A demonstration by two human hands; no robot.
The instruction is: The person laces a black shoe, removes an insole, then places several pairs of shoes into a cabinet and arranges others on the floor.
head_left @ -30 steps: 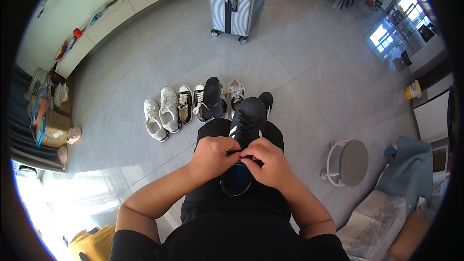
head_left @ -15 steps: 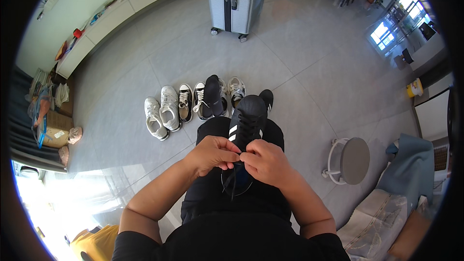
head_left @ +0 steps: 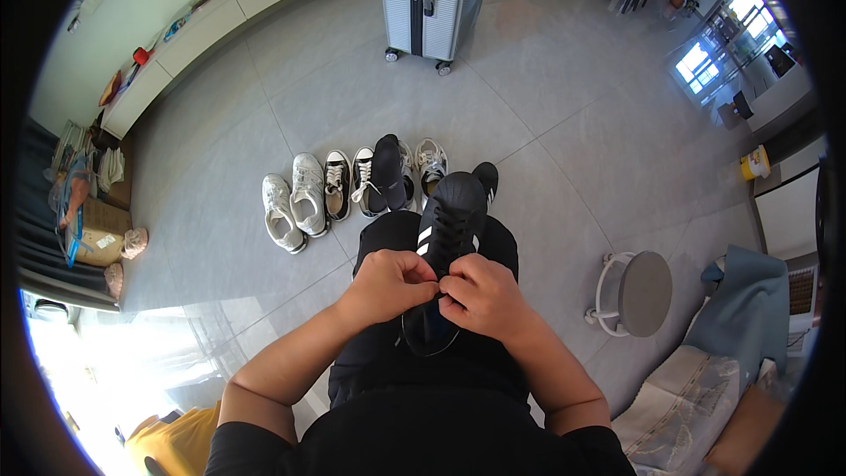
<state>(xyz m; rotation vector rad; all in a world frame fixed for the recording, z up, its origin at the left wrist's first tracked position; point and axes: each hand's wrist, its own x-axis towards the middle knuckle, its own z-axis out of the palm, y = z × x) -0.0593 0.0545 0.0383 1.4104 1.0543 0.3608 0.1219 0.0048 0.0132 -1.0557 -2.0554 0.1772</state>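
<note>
A black sneaker with white side stripes rests on my lap, its toe pointing away from me. Black shoelaces run crosswise up its front. At the top of the lacing, my left hand and my right hand meet with fingertips pinched together. Both seem closed on the black lace, though the fingers mostly hide the piece they hold. The shoe's dark opening faces me below the hands. Just right of the toe, another black shoe shows in part on the floor.
Beyond my knees stand white sneakers, black-and-white canvas shoes and a dark slipper. A silver suitcase is farther off. On the right are a round grey stool and draped fabric; a cardboard box sits left.
The lace that hung over the shoe's opening is no longer visible there. My left fingers have curled in, while the right hand and the shoe stay nearly where they were.
</note>
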